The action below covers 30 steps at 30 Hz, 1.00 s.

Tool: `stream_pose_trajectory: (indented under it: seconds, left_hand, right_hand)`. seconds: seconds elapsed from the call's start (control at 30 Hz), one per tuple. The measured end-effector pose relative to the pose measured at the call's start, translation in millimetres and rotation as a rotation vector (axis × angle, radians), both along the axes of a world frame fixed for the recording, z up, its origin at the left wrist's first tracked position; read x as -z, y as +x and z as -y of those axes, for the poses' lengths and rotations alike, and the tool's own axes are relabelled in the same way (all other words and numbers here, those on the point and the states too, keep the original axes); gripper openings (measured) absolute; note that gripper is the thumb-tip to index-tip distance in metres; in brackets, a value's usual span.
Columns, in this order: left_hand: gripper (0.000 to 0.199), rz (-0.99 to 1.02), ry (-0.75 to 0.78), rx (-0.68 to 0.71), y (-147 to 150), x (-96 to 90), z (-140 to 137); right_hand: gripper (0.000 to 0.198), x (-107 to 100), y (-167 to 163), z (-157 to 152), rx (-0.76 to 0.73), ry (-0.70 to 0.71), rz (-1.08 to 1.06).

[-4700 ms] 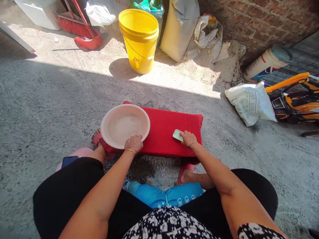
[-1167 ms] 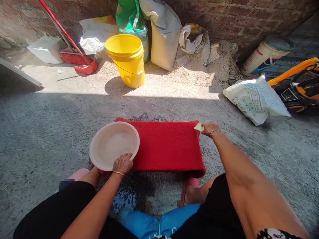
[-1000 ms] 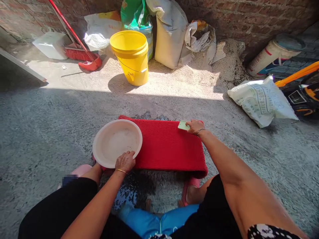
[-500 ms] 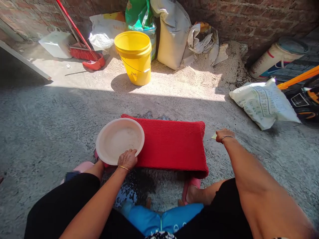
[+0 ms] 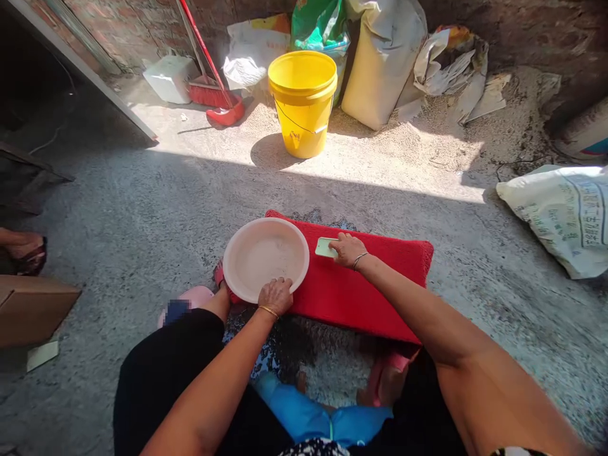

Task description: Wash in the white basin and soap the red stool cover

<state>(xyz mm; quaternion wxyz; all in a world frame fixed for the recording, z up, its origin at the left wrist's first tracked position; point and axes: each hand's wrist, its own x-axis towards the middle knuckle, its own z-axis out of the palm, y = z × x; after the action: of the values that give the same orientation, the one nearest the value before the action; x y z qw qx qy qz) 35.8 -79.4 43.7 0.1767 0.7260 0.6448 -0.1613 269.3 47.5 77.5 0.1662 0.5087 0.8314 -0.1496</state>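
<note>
A shallow pale pink basin [image 5: 266,263] sits at the left end of a low, bench-like block covered in red cloth [image 5: 361,297]. My left hand [image 5: 276,296] is closed on the basin's near rim, thumb outside and fingers over the inside. My right hand [image 5: 349,249] is over the red cloth, just right of the basin. Between its fingers is a small, flat, pale green rectangular piece [image 5: 325,247], pointing left toward the basin. Whether the piece touches the cloth I cannot tell. The basin holds no visible objects.
A yellow bucket [image 5: 303,107] stands ahead, before sacks [image 5: 384,63] and spilled grain along a brick wall. A red broom [image 5: 209,95] and white box [image 5: 171,79] are farther left. Another person's foot [image 5: 23,250] and a cardboard box [image 5: 35,309] are at left. A white bag [image 5: 565,212] lies right.
My right hand, with the pale green piece, has moved left from beyond the red cloth's right end to over it. My left hand stays on the basin's rim. The view has turned left.
</note>
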Motion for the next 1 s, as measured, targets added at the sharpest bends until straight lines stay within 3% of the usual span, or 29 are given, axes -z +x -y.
stream_pose_trajectory:
  seconds: [0.13, 0.27, 0.37, 0.5, 0.67, 0.77, 0.87, 1.0]
  left_hand:
    - [0.030, 0.009, -0.001, 0.005, -1, 2.6, 1]
    - [0.032, 0.021, -0.014, -0.015, -1, 3.3, 1]
    - [0.032, 0.023, -0.017, -0.021, -1, 2.6, 0]
    - [0.032, 0.004, -0.023, -0.023, -1, 2.0, -1]
    - [0.031, -0.020, 0.004, 0.006, -1, 1.1, -2]
    - [0.032, -0.031, 0.007, 0.011, -1, -0.1, -3]
    - [0.032, -0.049, 0.011, 0.008, 0, 0.0, -3]
    - [0.032, -0.075, 0.030, 0.030, -1, 2.0, -3]
  right_hand:
    - [0.041, 19, -41, 11, -0.058, -0.020, -0.017]
    - [0.043, 28, -28, 13, -0.029, -0.087, 0.044]
    - [0.046, 27, 13, 7, 0.028, -0.122, 0.100]
    - [0.047, 25, 99, 11, 0.120, -0.129, 0.194]
    - [0.049, 17, 228, 51, 0.383, -0.194, 0.347]
    - [0.041, 3, 285, 77, 0.526, -0.211, 0.489]
    - [0.036, -11, 307, 87, 0.640, -0.184, 0.568]
    - [0.046, -16, 278, 66, 0.655, -0.091, 0.429]
